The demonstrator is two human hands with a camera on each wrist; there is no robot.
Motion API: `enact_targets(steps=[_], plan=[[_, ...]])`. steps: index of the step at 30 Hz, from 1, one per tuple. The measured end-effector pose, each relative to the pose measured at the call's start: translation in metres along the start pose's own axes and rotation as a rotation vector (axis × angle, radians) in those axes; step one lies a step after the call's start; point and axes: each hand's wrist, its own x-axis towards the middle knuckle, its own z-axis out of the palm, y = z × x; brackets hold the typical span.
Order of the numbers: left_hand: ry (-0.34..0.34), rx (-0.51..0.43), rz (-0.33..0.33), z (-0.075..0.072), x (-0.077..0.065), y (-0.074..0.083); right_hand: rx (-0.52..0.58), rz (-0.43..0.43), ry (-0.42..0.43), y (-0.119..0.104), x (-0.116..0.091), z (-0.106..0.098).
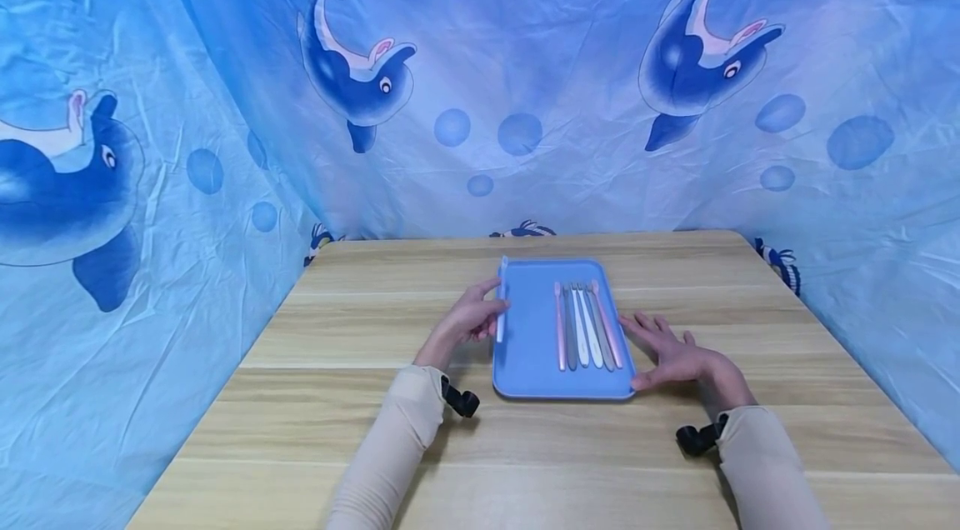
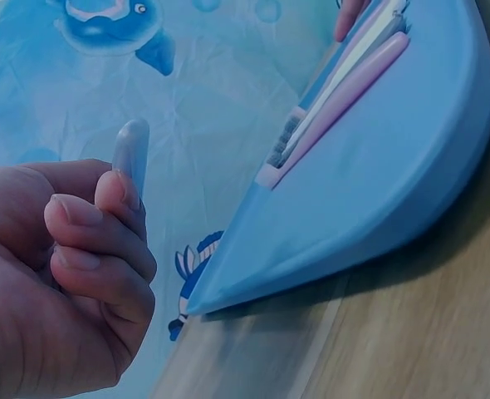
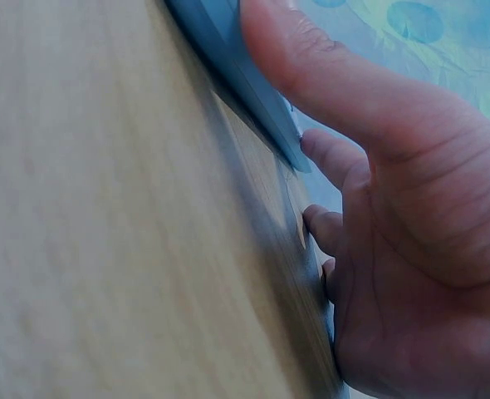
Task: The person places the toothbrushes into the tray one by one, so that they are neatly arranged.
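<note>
My left hand (image 1: 471,315) pinches a pale, whitish toothbrush (image 1: 500,330) between thumb and fingers, over the left edge of a blue tray (image 1: 528,347). One rounded end of that brush pokes up past the fingertips in the left wrist view; the hand covers its middle. On the right half of the tray lie several toothbrushes side by side, among them a pink toothbrush (image 1: 560,330), a grey toothbrush (image 1: 571,334) and a white toothbrush (image 1: 581,338), heads toward the far side. With fingers spread, my right hand (image 1: 671,357) touches the tray's right rim near its front corner.
The tray rests on a wooden table (image 1: 360,430). Behind and to the left hangs a blue sheet (image 1: 465,38) printed with dolphins. Small dark cameras (image 1: 461,401) are strapped to both wrists.
</note>
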Motion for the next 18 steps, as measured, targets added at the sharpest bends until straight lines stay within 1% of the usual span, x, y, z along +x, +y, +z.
enact_targets(steps=[6, 13, 18], plan=[[-0.003, 0.004, 0.006, 0.009, 0.001, 0.001, -0.001, -0.002, -0.007, 0.001, 0.0, 0.002], [-0.017, 0.018, 0.018, 0.019, 0.005, 0.0, -0.001, 0.005, -0.002, 0.0, 0.0, 0.002], [-0.025, 0.023, 0.027, 0.027, 0.007, 0.003, -0.003, -0.003, -0.001, 0.0, 0.0, 0.0]])
